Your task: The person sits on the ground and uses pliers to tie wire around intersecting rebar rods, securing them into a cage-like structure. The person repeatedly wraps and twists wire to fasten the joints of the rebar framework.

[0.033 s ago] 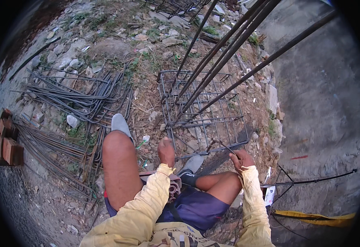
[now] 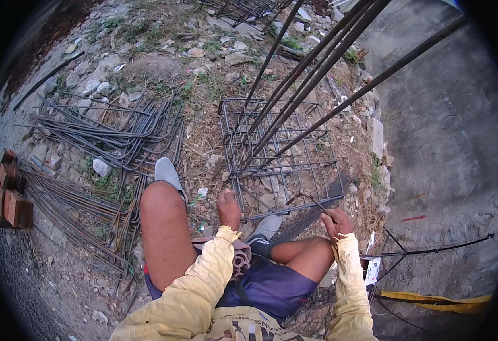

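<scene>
A rebar cage (image 2: 294, 165) of crossed dark bars lies on the stony ground in front of me, with several tall upright bars (image 2: 294, 94) rising from it. My left hand (image 2: 228, 208) is closed just beside the cage's near left corner; what its fingers hold, if anything, is hidden. At the cage's near edge, my right hand (image 2: 336, 221) grips a thin, dark rebar tying hook (image 2: 311, 198). The hook's bent end points left, over the near bar. My left foot and right foot, in grey shoes, rest close to the cage.
Bent rebar pieces (image 2: 98, 133) are heaped at the left, with longer thin rods (image 2: 81, 204) below them. Red bricks (image 2: 17, 199) sit at the far left edge. Grey pavement (image 2: 442, 153) runs along the right, where a yellow strap (image 2: 436, 301) lies. Another cage (image 2: 243, 10) is at the top.
The tying hook has turned slightly in my right hand, and its shaft now curves up more. My left hand stays almost in place.
</scene>
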